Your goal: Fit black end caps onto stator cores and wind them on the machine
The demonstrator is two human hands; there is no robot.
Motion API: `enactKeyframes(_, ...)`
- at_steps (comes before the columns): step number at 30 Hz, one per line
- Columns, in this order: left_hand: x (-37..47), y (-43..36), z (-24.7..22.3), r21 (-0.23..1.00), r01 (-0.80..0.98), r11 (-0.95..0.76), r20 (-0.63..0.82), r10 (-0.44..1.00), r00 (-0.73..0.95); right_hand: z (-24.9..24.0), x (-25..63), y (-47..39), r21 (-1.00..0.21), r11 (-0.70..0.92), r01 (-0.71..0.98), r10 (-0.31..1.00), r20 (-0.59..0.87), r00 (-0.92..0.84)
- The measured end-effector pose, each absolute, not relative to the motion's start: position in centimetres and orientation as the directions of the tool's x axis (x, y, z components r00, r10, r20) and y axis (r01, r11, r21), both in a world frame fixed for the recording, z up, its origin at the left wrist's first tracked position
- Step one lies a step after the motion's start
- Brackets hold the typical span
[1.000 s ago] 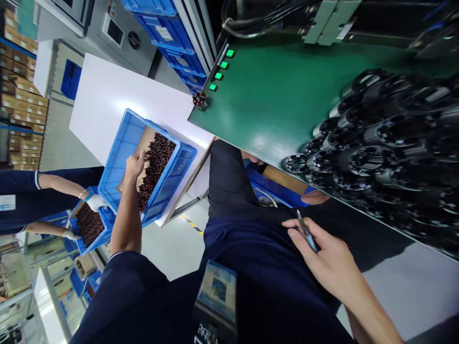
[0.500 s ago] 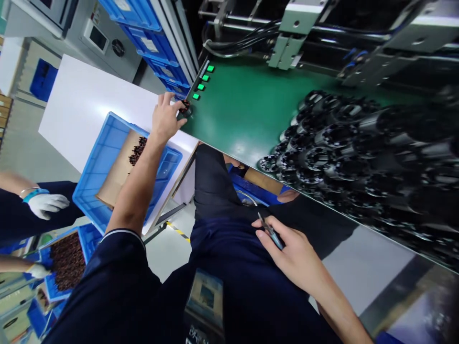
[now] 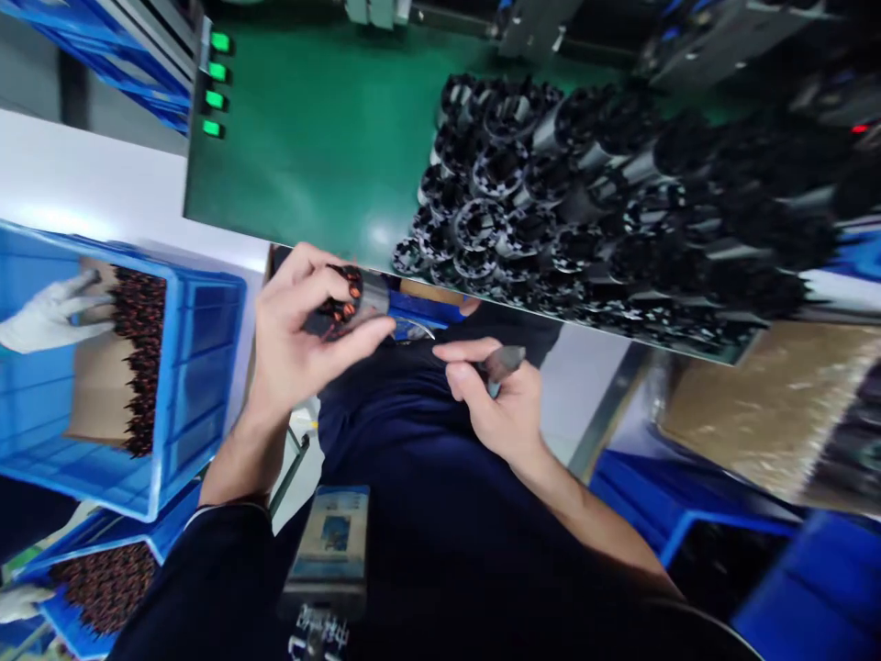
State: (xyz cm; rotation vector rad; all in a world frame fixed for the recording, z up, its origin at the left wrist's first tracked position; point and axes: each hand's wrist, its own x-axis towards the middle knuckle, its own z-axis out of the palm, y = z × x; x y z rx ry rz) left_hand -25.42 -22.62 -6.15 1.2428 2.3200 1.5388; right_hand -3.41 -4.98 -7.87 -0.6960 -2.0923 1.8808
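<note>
My left hand (image 3: 293, 335) grips a round motor part (image 3: 344, 303) with copper windings and a grey metal shell, just off the front edge of the green work surface (image 3: 309, 138). Across from it, my right hand (image 3: 499, 404) is closed around a small hand tool (image 3: 506, 364), perhaps cutters; its thin tip points toward the part without touching it. Black and silver cylindrical parts (image 3: 499, 170) stand in crowded rows on the right of the green surface.
Four green buttons (image 3: 214, 99) line the surface's left edge. At left, another person's gloved hand (image 3: 51, 312) reaches into a blue crate (image 3: 196, 358) with dark red parts (image 3: 141, 358). Machine fixtures (image 3: 529, 32) hang along the back. Plastic-wrapped material (image 3: 763, 404) lies at right.
The view has shifted right. My left hand has brought the motor part from the green surface's left edge to in front of me, and my right hand has raised the tool closer to it.
</note>
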Motion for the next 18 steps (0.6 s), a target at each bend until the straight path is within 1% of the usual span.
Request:
enactKeyframes(2, -22.5, -21.3, -5.0, 0.821, 0.559, 0.119, 0.355, 0.660, -0.662, -6.8, -5.1, -4.9, -0.994, 0.068, 0.084, 0.572, -0.031, -0.820)
enactKeyframes(4, -21.0, -20.7, -4.5, 0.818, 0.565, 0.108, 0.370, 0.654, -0.660, -6.1, -6.4, -4.9, -0.997, 0.075, 0.019, 0.581, 0.028, -0.813)
enactKeyframes(7, -20.5, -20.6, -4.5, 0.791, 0.604, 0.099, 0.395, 0.671, -0.628, -5.8, -7.2, -5.0, -0.999, 0.040, -0.033, 0.551, 0.049, -0.833)
enactKeyframes(10, -20.5, -21.1, -4.6, 0.757, 0.636, 0.149, 0.368, 0.708, -0.603, -6.0, -7.1, -5.2, -0.998, -0.031, -0.052, 0.540, 0.027, -0.841)
enactKeyframes(13, -20.3, -21.3, -4.9, 0.717, 0.672, 0.185, 0.370, 0.716, -0.592, -5.9, -6.8, -4.9, -0.994, -0.109, -0.032, 0.505, -0.028, -0.863)
enactKeyframes(15, -20.1, -21.3, -5.5, 0.657, 0.726, 0.200, 0.418, 0.705, -0.573, -5.7, -6.6, -4.2, -0.985, -0.164, 0.049, 0.434, -0.117, -0.893)
enactKeyframes(18, -20.1, -21.4, -6.8, 0.528, 0.812, 0.248, 0.473, 0.708, -0.524, -5.8, -6.5, -2.7, -0.948, -0.232, 0.216, 0.297, -0.280, -0.913)
